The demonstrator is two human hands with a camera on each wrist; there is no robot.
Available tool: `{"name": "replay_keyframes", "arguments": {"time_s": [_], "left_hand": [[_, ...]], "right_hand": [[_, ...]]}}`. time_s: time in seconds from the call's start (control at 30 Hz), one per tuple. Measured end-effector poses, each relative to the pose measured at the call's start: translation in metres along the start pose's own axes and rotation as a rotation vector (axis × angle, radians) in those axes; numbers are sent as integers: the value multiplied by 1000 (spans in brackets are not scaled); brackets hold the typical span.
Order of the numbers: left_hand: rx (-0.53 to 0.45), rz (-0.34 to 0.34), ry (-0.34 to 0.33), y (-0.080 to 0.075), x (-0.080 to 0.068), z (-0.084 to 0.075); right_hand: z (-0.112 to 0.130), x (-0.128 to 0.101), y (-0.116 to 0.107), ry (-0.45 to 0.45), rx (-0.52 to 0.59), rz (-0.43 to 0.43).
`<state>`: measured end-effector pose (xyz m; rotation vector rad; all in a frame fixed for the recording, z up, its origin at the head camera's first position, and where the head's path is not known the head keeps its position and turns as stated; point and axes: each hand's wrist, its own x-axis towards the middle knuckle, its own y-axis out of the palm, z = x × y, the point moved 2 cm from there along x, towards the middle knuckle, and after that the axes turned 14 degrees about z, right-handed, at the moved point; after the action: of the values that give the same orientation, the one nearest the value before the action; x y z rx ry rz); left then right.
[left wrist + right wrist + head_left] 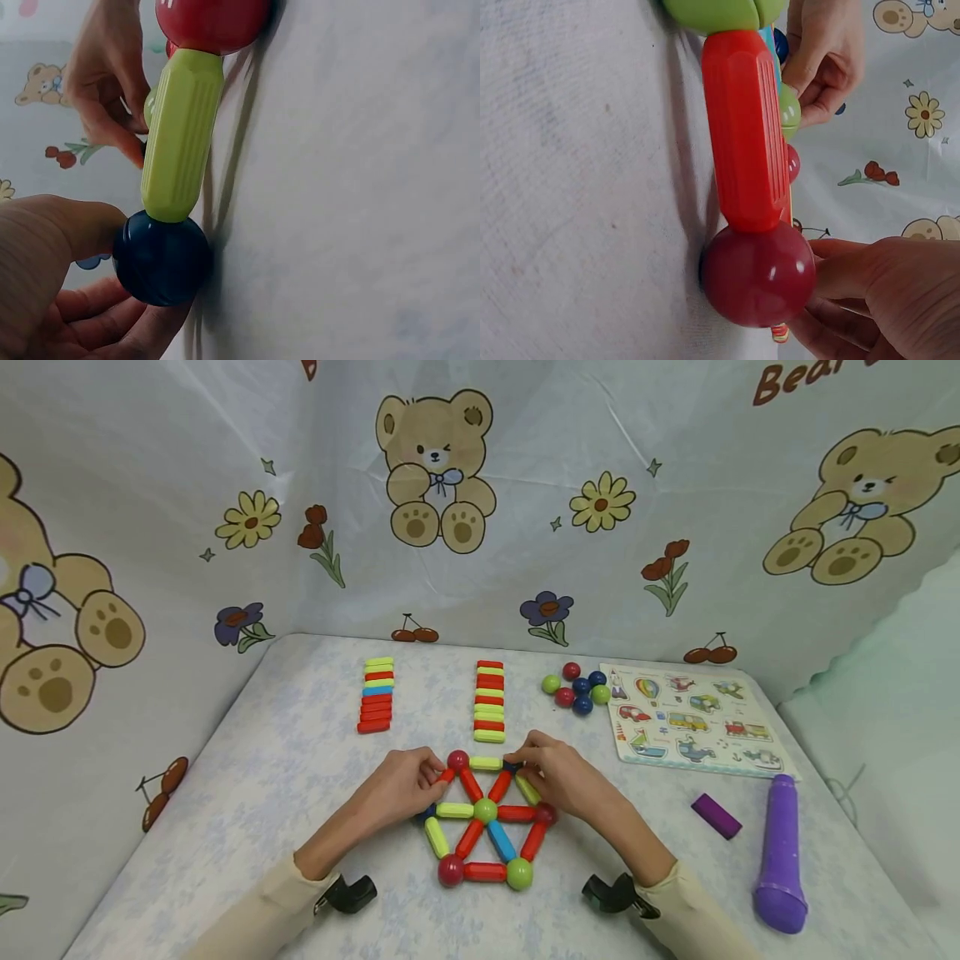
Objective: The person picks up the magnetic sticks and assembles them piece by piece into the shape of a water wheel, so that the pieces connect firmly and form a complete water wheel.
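Pale floral table (225, 827), centre: both hands pinch the flat hexagon of plastic rods and balls (485, 814). Left hand (401, 785) on its red rod; the left wrist view alone shows its dark blue ball (161, 259) thumbed. Right hand (558, 772) pinches the top corner. Purple cylinder (780, 852) near the right edge.

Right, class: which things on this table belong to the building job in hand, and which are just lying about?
In the job:
wheel of rods and balls
left hand, touching its red top rod
right hand, at its dark blue ball
spare rods, two rows
spare balls

Lying about:
vehicle puzzle
purple block
purple microphone
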<state>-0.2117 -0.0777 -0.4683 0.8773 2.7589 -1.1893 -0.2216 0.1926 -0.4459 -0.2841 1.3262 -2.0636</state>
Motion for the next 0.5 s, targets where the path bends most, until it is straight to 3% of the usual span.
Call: {"name": "replay_keyframes", "arguments": {"time_s": [0.17, 0.27, 0.33, 0.5], "left_hand": [[2, 28, -4, -6, 5, 3], [41, 32, -31, -17, 5, 7], [117, -17, -53, -30, 4, 12], [359, -230, -65, -60, -1, 33]], "right_hand": [[-1, 0, 1, 31, 5, -16], [-1, 1, 1, 39, 17, -20], [-2, 1, 1, 41, 22, -23], [-3, 1, 0, 50, 27, -23]]}}
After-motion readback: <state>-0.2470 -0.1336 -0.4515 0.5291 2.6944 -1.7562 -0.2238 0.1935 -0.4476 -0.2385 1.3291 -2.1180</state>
